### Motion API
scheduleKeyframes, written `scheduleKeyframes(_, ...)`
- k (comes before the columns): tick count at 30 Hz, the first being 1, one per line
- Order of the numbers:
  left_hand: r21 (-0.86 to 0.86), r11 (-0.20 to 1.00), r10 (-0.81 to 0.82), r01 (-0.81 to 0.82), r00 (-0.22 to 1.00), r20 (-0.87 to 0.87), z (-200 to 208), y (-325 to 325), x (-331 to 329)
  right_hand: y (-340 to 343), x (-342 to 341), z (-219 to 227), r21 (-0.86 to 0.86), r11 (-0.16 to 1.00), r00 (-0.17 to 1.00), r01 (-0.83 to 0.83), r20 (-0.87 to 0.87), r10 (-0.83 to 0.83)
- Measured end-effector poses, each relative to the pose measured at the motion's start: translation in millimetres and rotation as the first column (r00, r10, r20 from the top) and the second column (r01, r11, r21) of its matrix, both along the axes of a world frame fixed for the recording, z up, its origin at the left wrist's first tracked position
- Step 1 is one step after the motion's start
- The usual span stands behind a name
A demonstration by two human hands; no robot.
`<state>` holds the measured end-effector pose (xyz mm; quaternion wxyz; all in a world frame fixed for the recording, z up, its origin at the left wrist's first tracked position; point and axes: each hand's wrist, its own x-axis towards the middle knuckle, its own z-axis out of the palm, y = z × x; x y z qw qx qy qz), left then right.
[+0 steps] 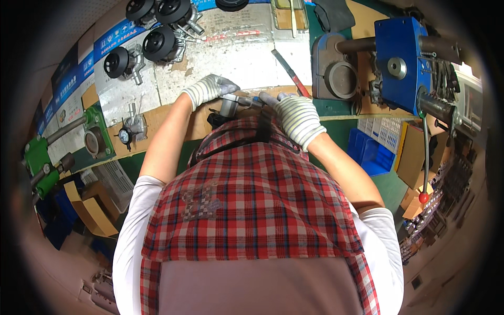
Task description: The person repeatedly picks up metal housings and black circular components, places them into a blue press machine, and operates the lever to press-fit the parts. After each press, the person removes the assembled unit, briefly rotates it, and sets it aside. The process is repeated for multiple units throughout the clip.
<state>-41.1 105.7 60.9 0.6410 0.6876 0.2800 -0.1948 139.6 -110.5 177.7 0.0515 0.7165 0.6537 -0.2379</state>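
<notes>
My left hand (211,90), in a striped work glove, is closed on a silvery metal part (229,106) at the near edge of the bench. A black piece shows beside that part, close to my apron. My right hand (298,116), gloved the same way, has its fingers bent round a slim tool (255,100) with a bit of blue on it. The tool points left at the metal part; its exact kind is too small to tell. Beyond my right hand lies a flat tool with a red handle (300,86).
Several pump-like metal castings with black pulleys (160,44) stand at the far left. A smaller casting (135,126) rests nearer. A green press (97,131) is at left, a blue press (399,65) with a red-knobbed lever (423,198) at right. A tray (278,23) holds a brush.
</notes>
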Motion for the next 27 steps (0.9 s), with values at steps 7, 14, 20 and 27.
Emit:
scheduleKeyframes(7, 0.083, 0.995, -0.059, 0.060, 0.998, -0.006, -14, 2, -1, 8, -15, -16, 0.030, 0.999, 0.999, -0.031, 0.019, 0.030)
scheduleKeyframes(14, 0.096, 0.979, -0.185, 0.178, 0.981, 0.061, -17, 20, -6, 12, -23, -28, 0.086, 0.994, 0.996, -0.070, 0.055, 0.065)
scheduleKeyframes(20, 0.128, 0.973, -0.194, 0.192, 0.981, -0.004, -38, 58, -27, 11, -24, -32, 0.067, 0.995, 0.995, -0.067, 0.078, 0.061)
scheduleKeyframes(27, 0.183, 0.956, -0.229, 0.231, 0.973, -0.030, -12, 44, -6, 7, -27, -28, 0.122, 0.991, 0.996, -0.048, 0.080, 0.039)
